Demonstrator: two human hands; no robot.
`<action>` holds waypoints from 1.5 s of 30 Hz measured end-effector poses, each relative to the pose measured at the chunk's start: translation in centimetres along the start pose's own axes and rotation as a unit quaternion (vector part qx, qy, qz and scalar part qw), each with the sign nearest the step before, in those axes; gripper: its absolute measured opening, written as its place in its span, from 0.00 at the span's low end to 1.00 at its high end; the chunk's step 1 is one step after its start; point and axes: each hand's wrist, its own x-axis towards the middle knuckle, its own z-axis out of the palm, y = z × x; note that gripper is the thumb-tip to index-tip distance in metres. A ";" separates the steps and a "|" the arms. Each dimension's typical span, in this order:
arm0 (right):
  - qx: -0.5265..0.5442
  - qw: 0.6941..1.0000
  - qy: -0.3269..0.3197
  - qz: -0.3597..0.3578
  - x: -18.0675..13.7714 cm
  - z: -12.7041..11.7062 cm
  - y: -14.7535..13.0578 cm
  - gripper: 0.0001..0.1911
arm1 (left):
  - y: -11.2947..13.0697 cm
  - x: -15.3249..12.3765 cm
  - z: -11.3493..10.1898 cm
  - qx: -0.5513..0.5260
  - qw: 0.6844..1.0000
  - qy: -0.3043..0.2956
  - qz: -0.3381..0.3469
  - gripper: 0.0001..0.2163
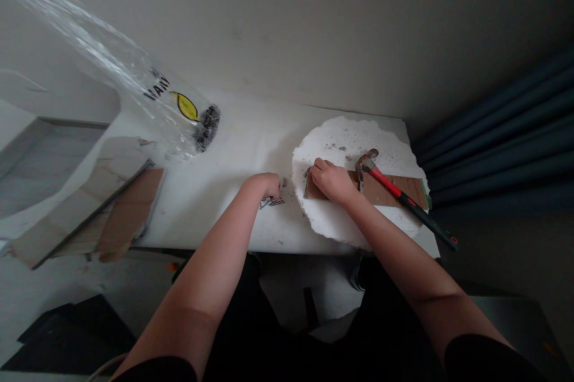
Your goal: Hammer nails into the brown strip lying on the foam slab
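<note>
My left hand (268, 183) reaches down to a small pile of nails (271, 202) on the white table, its fingers pressed together over them. Whether a nail is between the fingertips is hidden. A brown wooden board (390, 189) lies on a ragged-edged white sheet (332, 223). My right hand (332, 182) is closed at the board's left end, fingers curled over its far edge. Just right of that hand, a claw hammer (388, 183) with a red and black handle lies across the board, its handle end jutting past the table's right edge.
Clear plastic wrap with a yellow logo (186, 107) stands at the table's back left. More brown board pieces (130, 211) and a dark strip lie at the left. Grey crumbs (336, 147) dot the white sheet. A dark blue curtain (502, 137) hangs at the right.
</note>
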 end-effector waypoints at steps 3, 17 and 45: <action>-0.003 1.000 -0.002 0.001 0.0 -0.1 0.0 0.17 | 0.1 0.0 -0.1 -0.001 1.000 0.006 -0.001 0.15; -0.002 1.000 -0.004 0.001 0.0 -0.3 -0.1 0.17 | 0.0 0.2 0.1 -0.014 0.999 0.030 0.007 0.14; -0.008 1.000 -0.010 -0.001 0.2 0.0 -0.2 0.17 | 0.9 -0.4 -0.4 0.011 1.000 0.003 -0.014 0.19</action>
